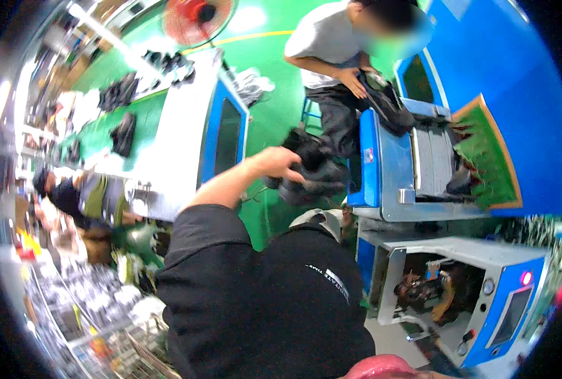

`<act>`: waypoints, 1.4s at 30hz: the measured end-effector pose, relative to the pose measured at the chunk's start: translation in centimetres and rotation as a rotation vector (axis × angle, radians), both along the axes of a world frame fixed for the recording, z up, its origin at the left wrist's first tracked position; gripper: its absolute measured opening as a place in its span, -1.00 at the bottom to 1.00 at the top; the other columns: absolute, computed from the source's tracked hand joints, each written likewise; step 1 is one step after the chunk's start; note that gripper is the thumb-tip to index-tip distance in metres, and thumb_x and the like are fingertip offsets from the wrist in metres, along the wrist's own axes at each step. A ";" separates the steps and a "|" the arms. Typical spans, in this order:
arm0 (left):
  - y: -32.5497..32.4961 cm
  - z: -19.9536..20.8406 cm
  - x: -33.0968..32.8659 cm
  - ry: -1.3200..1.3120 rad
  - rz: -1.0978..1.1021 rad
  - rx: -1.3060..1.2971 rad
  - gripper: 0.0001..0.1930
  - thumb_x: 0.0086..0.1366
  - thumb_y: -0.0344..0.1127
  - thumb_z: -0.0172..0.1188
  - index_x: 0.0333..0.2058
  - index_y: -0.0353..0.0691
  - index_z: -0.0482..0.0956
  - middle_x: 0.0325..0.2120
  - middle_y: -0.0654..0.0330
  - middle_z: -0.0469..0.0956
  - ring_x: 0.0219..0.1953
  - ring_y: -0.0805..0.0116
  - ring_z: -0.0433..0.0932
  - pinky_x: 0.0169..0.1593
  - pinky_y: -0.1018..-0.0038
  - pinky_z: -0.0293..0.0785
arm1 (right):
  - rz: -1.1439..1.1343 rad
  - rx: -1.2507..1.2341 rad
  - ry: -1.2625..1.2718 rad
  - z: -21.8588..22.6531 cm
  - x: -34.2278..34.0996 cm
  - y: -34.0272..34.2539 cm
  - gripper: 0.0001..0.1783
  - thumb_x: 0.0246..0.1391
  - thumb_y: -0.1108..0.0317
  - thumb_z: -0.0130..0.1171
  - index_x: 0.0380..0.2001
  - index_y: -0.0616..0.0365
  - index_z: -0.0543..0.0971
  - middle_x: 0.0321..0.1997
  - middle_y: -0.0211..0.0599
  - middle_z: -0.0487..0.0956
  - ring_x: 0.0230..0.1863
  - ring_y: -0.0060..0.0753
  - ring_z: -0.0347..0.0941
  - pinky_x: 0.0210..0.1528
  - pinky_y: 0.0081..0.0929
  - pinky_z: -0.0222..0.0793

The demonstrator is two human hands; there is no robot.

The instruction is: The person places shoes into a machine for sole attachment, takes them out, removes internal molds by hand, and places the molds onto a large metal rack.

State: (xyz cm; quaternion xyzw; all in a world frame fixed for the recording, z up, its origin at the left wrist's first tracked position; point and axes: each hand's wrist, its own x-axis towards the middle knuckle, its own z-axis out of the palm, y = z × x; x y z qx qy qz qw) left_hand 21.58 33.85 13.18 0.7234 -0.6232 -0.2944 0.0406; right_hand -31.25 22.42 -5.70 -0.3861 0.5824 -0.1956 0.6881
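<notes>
A green floor (274, 88) with a yellow line runs through a crowded workroom, and a red fan (195, 16) stands toward the back. On the left, a long white desk (183, 126) with a green strip carries dark footwear (123, 132) toward its left edge. A blue machine (376, 167) stands on the right, with a second machine (515, 316) nearer. Beside the first, a seated co-worker (319, 41) holds a dark shoe (391, 107).

The dark shoes (316, 180) lie heaped beyond the desk's right edge, just beside the blue machine's left edge; what supports them is unclear. The left hand (282, 165) reaches to the heap's left side, fingers curled and partly spread, thumb apart; whether they touch is blurred. The right hand cannot be made out.
</notes>
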 end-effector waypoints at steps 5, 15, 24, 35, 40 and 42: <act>15.8 2.0 13.3 -0.356 0.390 -0.006 -0.35 0.06 0.30 0.32 -0.22 -0.26 0.64 -0.26 -0.09 0.63 -0.12 -0.11 0.60 -0.05 0.08 0.52 | 0.147 -0.011 0.002 0.1 2.5 -1.8 -0.67 0.32 0.10 0.05 -0.38 0.15 0.50 -0.46 -0.42 0.47 -0.47 -0.48 0.36 -0.36 -0.36 0.32; 28.6 6.9 24.2 -0.786 2.037 -0.421 -0.50 0.39 0.06 -0.08 -0.26 -0.32 0.61 -0.27 -0.13 0.65 -0.15 -0.12 0.65 -0.12 0.11 0.60 | 0.181 -0.057 0.034 -0.1 2.2 -1.8 -0.65 0.30 0.09 0.08 -0.43 0.15 0.47 -0.48 -0.43 0.45 -0.47 -0.48 0.36 -0.36 -0.36 0.31; 3.0 -18.3 -0.6 0.098 0.434 -0.100 -0.52 0.22 -0.19 0.29 0.10 -0.20 0.53 0.10 -0.04 0.53 0.16 -0.04 0.48 0.22 0.19 0.41 | -0.109 0.009 0.086 -0.4 -3.4 5.0 -0.62 0.28 0.08 0.11 -0.47 0.15 0.45 -0.50 -0.44 0.44 -0.46 -0.48 0.35 -0.36 -0.36 0.29; -33.1 -11.4 -12.9 -0.036 -0.107 -0.188 -0.21 -0.04 -0.04 0.53 0.10 -0.26 0.37 0.11 -0.04 0.45 0.19 -0.02 0.45 0.19 0.14 0.44 | -0.479 0.195 0.105 -3.3 -10.2 18.4 -0.59 0.26 0.06 0.14 -0.52 0.14 0.43 -0.52 -0.46 0.41 -0.46 -0.48 0.35 -0.37 -0.36 0.28; -37.6 -12.3 -11.4 0.020 -0.249 -0.033 -0.16 -0.14 0.08 0.56 -0.02 -0.31 0.34 -0.02 -0.19 0.54 0.07 -0.12 0.53 0.12 0.15 0.48 | -0.611 0.214 0.036 -4.3 -9.7 22.3 -0.58 0.25 0.05 0.15 -0.54 0.14 0.41 -0.53 -0.46 0.40 -0.46 -0.48 0.35 -0.37 -0.36 0.27; -36.7 -12.6 -11.9 0.039 -0.223 -0.061 -0.17 -0.10 0.07 0.54 -0.02 -0.32 0.29 -0.08 -0.17 0.56 0.04 -0.14 0.54 0.06 0.11 0.50 | -0.661 0.201 -0.011 -4.7 -8.5 23.3 -0.57 0.25 0.05 0.16 -0.55 0.14 0.41 -0.54 -0.46 0.40 -0.45 -0.48 0.35 -0.37 -0.36 0.27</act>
